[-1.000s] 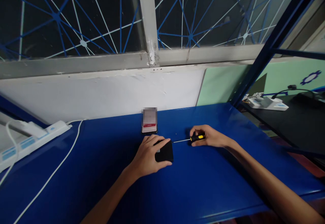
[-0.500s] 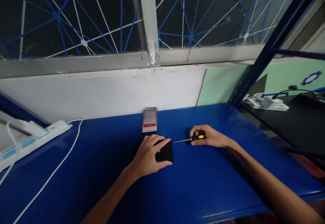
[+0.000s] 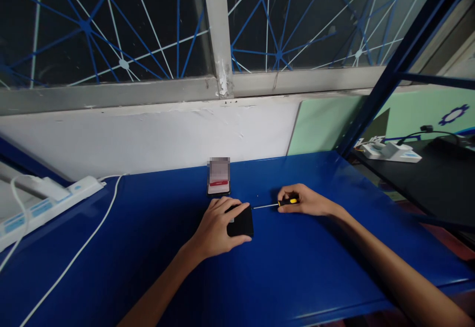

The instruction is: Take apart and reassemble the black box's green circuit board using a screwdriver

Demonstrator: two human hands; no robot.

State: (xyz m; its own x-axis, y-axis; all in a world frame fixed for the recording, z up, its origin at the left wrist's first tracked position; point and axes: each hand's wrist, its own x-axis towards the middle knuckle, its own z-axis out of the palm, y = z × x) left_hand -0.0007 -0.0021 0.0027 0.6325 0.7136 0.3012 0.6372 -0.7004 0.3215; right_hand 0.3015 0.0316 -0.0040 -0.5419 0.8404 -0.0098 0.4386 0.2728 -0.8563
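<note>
Left hand: the left hand (image 3: 217, 225) is clamped over a small black box (image 3: 242, 222) lying mid-tabletop (image 3: 297, 267), toward the back edge.
Right hand: the right hand (image 3: 306, 200) pinches a screwdriver (image 3: 276, 204) by its yellow-black handle.
Screwdriver: lies flat, long axis parallel to the back edge, tip pointing left at the box.
Behind: a phone (image 3: 218, 178) stands near the back edge.

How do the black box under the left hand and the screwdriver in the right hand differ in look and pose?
The black box is squat, blocky and all dark; the screwdriver is long and thin, with a yellow-and-black handle and a bare metal shaft. The box lies flat under the left hand, which covers much of it; the screwdriver lies level in the right hand, its tip pointing at the box. Both are low on the blue table.
</note>
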